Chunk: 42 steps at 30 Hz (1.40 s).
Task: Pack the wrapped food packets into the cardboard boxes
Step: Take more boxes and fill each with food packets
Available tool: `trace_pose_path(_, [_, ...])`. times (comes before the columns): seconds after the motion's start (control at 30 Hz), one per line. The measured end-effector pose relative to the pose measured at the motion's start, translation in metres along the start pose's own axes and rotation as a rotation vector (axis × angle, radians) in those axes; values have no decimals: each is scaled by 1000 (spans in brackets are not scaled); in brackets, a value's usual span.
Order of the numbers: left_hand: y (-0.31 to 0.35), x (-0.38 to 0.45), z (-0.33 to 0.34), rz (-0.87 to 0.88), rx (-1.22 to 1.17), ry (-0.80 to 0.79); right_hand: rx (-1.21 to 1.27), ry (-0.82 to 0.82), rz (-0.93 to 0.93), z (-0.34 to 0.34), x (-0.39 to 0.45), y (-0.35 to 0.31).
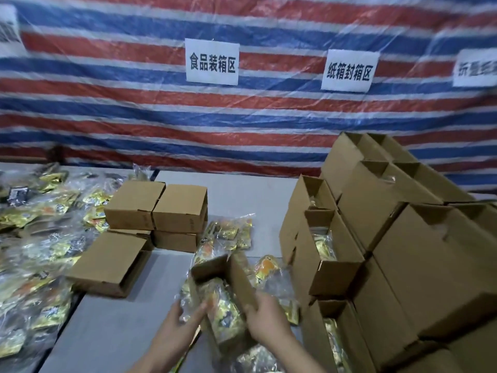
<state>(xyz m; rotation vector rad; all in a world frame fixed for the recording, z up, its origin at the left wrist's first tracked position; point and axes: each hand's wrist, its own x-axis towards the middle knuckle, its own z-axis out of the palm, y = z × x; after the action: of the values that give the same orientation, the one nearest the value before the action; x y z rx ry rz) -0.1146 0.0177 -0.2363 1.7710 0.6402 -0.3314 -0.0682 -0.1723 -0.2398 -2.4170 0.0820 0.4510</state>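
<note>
Striped red, white and blue tarpaulin (pixel 134 109) is hanging as the back wall behind a grey tabletop (pixel 107 319), with white paper signs (pixel 212 61) printed in black characters fixed to it.

Near the front edge of the tabletop, a small open brown cardboard box (pixel 228 275) is being held tilted, its mouth facing the camera. A clear-wrapped packet of gold and orange food sachets (pixel 223 305) is sitting partly inside that mouth, its near end sticking out. The left hand (pixel 185 316) is reaching in from below, forearm angled up and to the right, fingers curling round the near left side of the packet and gripping it. The right hand (pixel 265 312) is coming in from the lower right, its fingers wrapping over the box's right wall and clasping it.

Just behind and beside the box, more clear-wrapped packets of the same sachets (pixel 228 235) are lying loose on the tabletop. To the right, a tall stack of open brown cardboard boxes (pixel 376 238) is standing, several showing gold packets inside through their open ends. To the left of centre, a cluster of small brown boxes (pixel 156 211) is resting, two stacked on others, and one box lying on its side (pixel 107 265) nearer the camera. Along the far left, a big heap of wrapped gold sachet packets (pixel 35 238) is spreading across the tabletop.
</note>
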Motion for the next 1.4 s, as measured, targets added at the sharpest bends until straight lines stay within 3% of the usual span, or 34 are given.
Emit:
trace_pose_path(0.1, [64,-12,29,92,-132,-167,57,167,-11,-51,8,-22])
trace_pose_path(0.23, [147,-18,53,322,-113,-177,39,315,-21,-129,13,-48])
trace_pose_path(0.47, [289,-11,82,462,59,-298,-79,558,-109,-268,27,-80])
trace_pose_path(0.63, [358,11,120,460,77,-392,-264,654,-72,-336,57,-93])
trace_pose_path(0.87, [400,62,165,392,136,-432,-322,639,-23,-369,112,-78])
trace_pose_path(1.4, [412,126,220,290,179,-444,-507,689,78,-375,180,-45])
